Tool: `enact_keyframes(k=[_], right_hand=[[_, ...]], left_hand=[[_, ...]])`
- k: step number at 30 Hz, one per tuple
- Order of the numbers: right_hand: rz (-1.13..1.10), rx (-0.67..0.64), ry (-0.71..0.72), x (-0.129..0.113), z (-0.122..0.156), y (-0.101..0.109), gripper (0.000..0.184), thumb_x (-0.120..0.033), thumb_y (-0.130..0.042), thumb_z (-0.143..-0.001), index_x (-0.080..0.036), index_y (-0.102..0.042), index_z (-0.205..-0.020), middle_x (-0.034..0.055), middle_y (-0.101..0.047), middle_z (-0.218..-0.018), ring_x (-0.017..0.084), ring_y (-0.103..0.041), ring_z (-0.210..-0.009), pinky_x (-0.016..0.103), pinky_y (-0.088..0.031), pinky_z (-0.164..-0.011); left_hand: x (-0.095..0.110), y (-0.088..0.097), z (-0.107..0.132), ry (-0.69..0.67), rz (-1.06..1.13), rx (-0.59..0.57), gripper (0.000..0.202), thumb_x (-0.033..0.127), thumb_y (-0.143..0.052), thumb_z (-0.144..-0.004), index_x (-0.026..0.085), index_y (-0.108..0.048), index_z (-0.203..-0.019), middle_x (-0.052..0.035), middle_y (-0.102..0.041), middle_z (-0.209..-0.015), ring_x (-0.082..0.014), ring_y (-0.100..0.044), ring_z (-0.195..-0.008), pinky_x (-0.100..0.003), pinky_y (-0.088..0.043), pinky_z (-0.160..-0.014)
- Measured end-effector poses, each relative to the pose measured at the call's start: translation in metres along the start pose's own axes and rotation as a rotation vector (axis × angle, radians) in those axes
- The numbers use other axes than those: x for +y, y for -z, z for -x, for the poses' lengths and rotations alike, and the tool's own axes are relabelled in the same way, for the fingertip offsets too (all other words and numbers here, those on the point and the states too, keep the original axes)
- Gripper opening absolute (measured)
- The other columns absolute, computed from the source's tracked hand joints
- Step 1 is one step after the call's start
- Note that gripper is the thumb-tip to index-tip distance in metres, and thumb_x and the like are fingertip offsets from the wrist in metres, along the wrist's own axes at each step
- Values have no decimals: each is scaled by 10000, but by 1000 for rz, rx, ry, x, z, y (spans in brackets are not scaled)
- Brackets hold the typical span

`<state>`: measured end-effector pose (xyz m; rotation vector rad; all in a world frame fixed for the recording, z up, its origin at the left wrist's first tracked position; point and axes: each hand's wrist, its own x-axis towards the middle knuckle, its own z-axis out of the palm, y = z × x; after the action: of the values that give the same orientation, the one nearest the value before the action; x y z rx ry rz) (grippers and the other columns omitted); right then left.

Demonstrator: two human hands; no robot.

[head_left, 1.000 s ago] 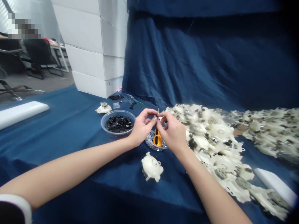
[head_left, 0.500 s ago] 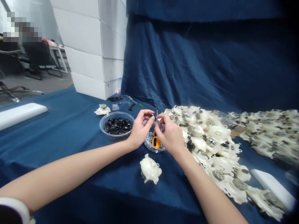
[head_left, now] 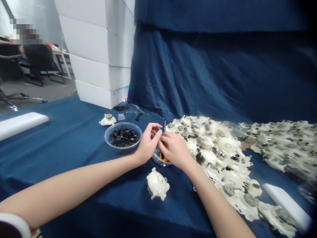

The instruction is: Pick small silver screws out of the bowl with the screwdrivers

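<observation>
One screwdriver [head_left: 162,156], orange-handled — partly behind right grip [head_left: 173,148]

Left hand [head_left: 148,145] and right hand [head_left: 176,150] sit close together at frame centre, orange tool [head_left: 162,156] between them. Pale housing [head_left: 158,183]: lower centre. White boxes [head_left: 86,39]: upper left.

The right hand [head_left: 175,150] has dipped, covering more of the orange handle [head_left: 161,156]

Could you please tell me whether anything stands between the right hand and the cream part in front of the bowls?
Partly: in this view, the near rim of the bowl of silvery pieces lies between the right hand and the cream part; past it, blue cloth, with nothing visibly blocking.
</observation>
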<state>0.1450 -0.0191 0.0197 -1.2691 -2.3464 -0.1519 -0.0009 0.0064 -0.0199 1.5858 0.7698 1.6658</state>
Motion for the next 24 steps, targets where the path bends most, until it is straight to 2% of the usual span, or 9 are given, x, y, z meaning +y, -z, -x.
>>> enact_keyframes(k=[3,5,8,11,18,24], right_hand=[[-65,-53,55,0,-1,2,409,-313,-399,-1085,-207,-700,-829,40,-714,-944,208,-574,-947,383,-422,-870],[-98,-81,73,-1,-1,4,413,-309,-375,-1094,-221,-711,-871,26,-743,-1010,228,-570,-1059,427,-410,-944],[-104,-127,120,0,0,5,401,-277,-352,-1096,-236,-718,-940,13,-759,-1112,259,-518,-1272,504,-342,-1084],[-98,-182,149,0,0,5,401,-251,-355,-1088,-240,-730,-945,15,-763,-1142,272,-469,-1365,544,-264,-1160],[-179,-171,107,-4,-2,7,346,-249,-439,-1067,-245,-728,-877,-11,-778,-1053,246,-479,-1328,481,-284,-1151],[-199,-188,98,-6,-4,8,343,-214,-475,-1045,-227,-711,-796,-6,-772,-949,230,-538,-1174,448,-341,-1083]], left_hand=[[0,1,0,1,-2,0,190,343,-581,-1008,208,-596,-1140,-23,-599,-991,-140,-571,-875,-266,-477,-829],[0,1,0,5,3,-2,188,346,-579,-1008,209,-593,-1136,-21,-597,-985,-139,-572,-874,-266,-474,-829],[0,1,-1,10,2,-6,187,350,-576,-1006,207,-592,-1126,-24,-599,-990,-146,-574,-882,-272,-473,-838],[1,2,-2,14,-10,-12,183,352,-570,-1006,206,-591,-1115,-25,-594,-996,-150,-567,-886,-275,-470,-848],[3,4,-1,15,-31,-25,172,346,-547,-1019,210,-588,-1116,-20,-575,-973,-153,-555,-891,-285,-460,-861],[4,3,-1,36,-14,-29,185,364,-552,-1010,213,-583,-1113,-27,-590,-984,-165,-573,-898,-298,-475,-868]])
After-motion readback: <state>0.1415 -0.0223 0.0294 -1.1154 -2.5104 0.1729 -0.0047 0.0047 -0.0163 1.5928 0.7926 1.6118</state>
